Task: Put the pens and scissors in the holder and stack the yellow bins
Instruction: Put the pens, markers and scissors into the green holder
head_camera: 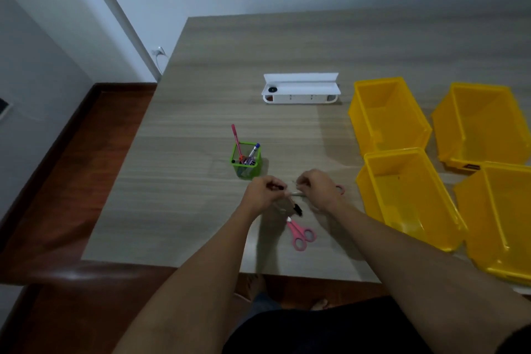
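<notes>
Left hand [263, 191] is curled tight around something dark and thin, seemingly a pen, just left of the frame's centre, and right hand [316, 187] is pinched onto a pale slim thing [298, 194] that runs roughly sideways between the two fists. Exactly what it is, pen or cap, I cannot tell (it is small and blurred).

Now the holder [246, 160], the little green one, sits just above and to the left of the left hand, already carrying a pink pen [236, 138] and a blue-capped one [254, 149], both leaning upright. So whatever the hands hold has a short trip, up and left in the picture, and the left hand is plainly the nearer of the two.

Below the hands, pink scissors [300, 234] lie flat on the desk [201, 210], handles toward the lower right, blades pointing up and left toward a small black thing [297, 208] just under the left hand. A second pink loop [340, 189] peeks out beyond the right hand; could be more scissors.

Off to the right edge, four yellow bins [388, 118] sit side by side, not yet stacked. My read: the pens come first.
</notes>
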Available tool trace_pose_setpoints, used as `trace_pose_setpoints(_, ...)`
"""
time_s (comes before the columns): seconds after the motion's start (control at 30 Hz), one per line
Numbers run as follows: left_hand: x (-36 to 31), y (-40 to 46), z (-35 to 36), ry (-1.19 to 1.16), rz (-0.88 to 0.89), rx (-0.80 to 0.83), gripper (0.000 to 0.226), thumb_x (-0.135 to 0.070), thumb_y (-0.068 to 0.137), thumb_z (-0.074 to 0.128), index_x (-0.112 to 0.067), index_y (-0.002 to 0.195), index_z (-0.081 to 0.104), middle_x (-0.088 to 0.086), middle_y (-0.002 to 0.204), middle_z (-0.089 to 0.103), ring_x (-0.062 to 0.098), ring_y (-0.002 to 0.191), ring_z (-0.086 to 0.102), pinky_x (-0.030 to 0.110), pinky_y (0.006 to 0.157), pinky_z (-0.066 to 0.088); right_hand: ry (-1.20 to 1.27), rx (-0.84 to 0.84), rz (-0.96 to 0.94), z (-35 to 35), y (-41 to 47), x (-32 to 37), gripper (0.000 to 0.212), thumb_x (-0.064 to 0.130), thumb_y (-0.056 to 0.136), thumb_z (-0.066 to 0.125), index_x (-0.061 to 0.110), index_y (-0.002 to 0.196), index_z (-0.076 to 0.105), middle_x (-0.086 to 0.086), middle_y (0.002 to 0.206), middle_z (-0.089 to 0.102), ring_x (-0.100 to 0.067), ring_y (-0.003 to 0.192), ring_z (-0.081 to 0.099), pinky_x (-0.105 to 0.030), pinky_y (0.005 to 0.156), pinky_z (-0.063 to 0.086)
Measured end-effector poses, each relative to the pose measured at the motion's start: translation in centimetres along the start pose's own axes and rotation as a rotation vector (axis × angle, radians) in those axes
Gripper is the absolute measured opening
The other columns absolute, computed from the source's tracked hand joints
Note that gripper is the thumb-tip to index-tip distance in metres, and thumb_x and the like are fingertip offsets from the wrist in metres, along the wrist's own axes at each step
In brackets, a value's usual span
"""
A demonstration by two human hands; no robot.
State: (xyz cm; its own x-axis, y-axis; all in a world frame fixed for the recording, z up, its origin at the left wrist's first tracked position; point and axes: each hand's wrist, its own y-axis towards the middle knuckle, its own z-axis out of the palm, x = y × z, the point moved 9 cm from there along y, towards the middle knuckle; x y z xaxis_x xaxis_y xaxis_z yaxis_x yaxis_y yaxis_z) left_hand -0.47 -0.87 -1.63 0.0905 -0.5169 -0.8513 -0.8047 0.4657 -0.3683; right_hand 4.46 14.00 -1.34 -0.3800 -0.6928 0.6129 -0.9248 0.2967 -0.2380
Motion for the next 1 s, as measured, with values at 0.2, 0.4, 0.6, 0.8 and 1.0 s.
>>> trace_pose_setpoints(0.2,-6.2,2.1,-7.3,-0.126,0.109,-0.209,0.028,0.003,0.07,0.082,-0.004,0.084,0.058,0.001,0.066,0.055,0.012,0.062,0.055,0.013,0.058,0.05,0.322,-0.162,-0.01,-4.7,2.9,6.4,0.01,0.013,0.081,0.072,0.006,0.089,0.072,-0.006,0.079,0.068,-0.017,0.073,0.062,-0.029,0.072,0.05)
trace_pose_setpoints(0.4,-10.4,3.9,-14.5,-0.129,0.235,-0.355,0.03,-0.013,0.071,0.084,0.001,0.091,0.066,0.01,0.081,0.067,0.02,0.077,0.064,0.033,0.076,0.056,0.489,-0.288,-0.066,-7.5,5.4,12.0,0.014,0.015,0.083,0.072,0.007,0.093,0.07,-0.007,0.087,0.07,-0.015,0.078,0.064,-0.025,0.075,0.052)
trace_pose_setpoints(0.6,-11.4,4.9,-17.9,-0.06,0.283,-0.398,0.026,-0.013,0.076,0.08,-0.003,0.096,0.066,0.002,0.083,0.065,0.011,0.075,0.061,0.024,0.074,0.055,0.549,-0.328,-0.077,-7.7,7.4,14.3,0.012,0.014,0.083,0.072,0.007,0.093,0.069,-0.008,0.09,0.072,-0.016,0.079,0.066,-0.015,0.068,0.05)
trace_pose_setpoints(0.8,-9.8,6.8,-18.3,0.026,0.286,-0.337,0.023,-0.01,0.078,0.078,-0.004,0.096,0.065,0.001,0.083,0.065,0.005,0.069,0.058,0.008,0.063,0.05,0.56,-0.317,-0.054,-5.9,9.3,15.4,0.012,0.013,0.084,0.072,0.008,0.094,0.068,-0.005,0.087,0.069,-0.014,0.076,0.066,-0.01,0.065,0.047)
trace_pose_setpoints(1.0,-8.0,8.7,-17.0,0.087,0.26,-0.249,0.024,-0.005,0.077,0.078,0.0,0.096,0.065,-0.005,0.072,0.058,0.004,0.064,0.055,0.003,0.058,0.046,0.565,-0.301,-0.011,-3.5,10.9,15.2,0.014,0.009,0.083,0.071,0.004,0.096,0.067,-0.007,0.088,0.069,-0.016,0.075,0.065,-0.01,0.063,0.049)
